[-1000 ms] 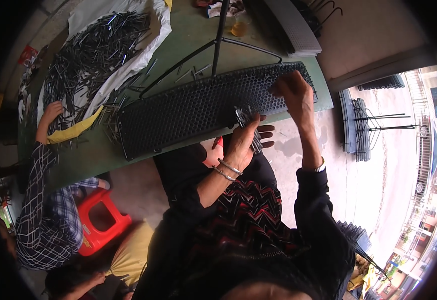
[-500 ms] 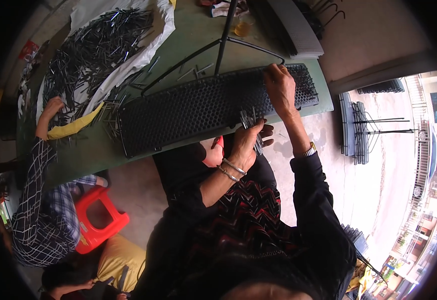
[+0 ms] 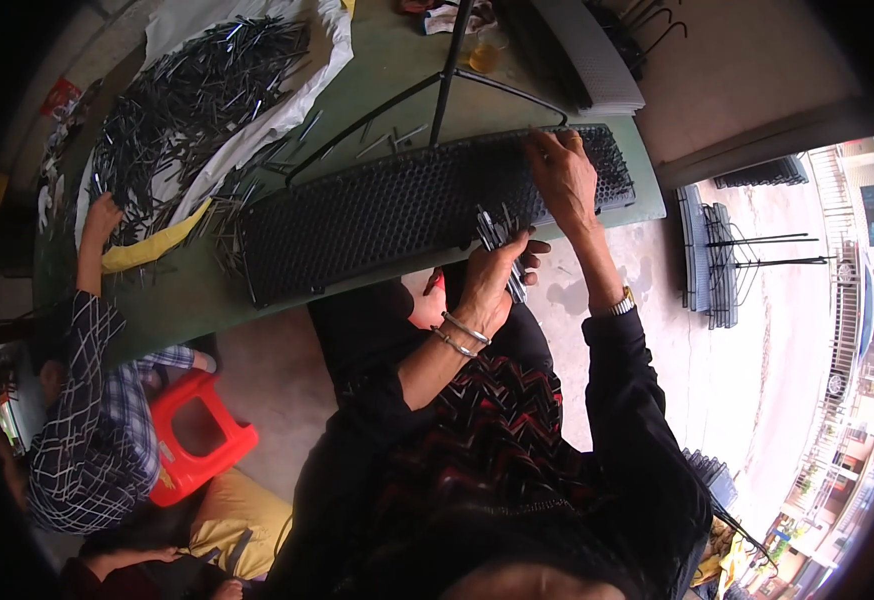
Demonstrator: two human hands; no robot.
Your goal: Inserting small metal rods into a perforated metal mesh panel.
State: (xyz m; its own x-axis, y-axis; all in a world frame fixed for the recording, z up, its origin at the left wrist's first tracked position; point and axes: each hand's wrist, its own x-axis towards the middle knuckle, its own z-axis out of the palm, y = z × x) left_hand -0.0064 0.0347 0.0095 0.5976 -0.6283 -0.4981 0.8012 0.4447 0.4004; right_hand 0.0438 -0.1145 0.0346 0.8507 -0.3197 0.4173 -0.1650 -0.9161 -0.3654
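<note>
A long black panel (image 3: pixel 387 215) full of round holes lies on the table's near edge, with a dense patch of short rods (image 3: pixel 609 170) standing up in its right end. My left hand (image 3: pixel 497 275), below the panel's front edge, is closed around a bundle of shiny dark metal rods (image 3: pixel 500 230). Over the right part of the panel is my right hand (image 3: pixel 564 178), its fingers pinched together at the edge of the rod patch. Whatever sits between those fingertips is too small to make out. A thin black metal frame (image 3: pixel 442 95) rises behind the panel.
A heap of loose dark rods (image 3: pixel 212 85) lies on a white sheet (image 3: pixel 332 60) on the green table (image 3: pixel 377 30). A co-worker's hand (image 3: pixel 104 218) reaches into it. Stacked grey panels (image 3: pixel 592 65) stand at the back right. A red stool (image 3: pixel 202 440) is at lower left.
The rod bundle in my left hand has tilted and shifted slightly left. My right hand has dipped a little over the panel. The co-worker's hand has moved slightly left at the heap.
</note>
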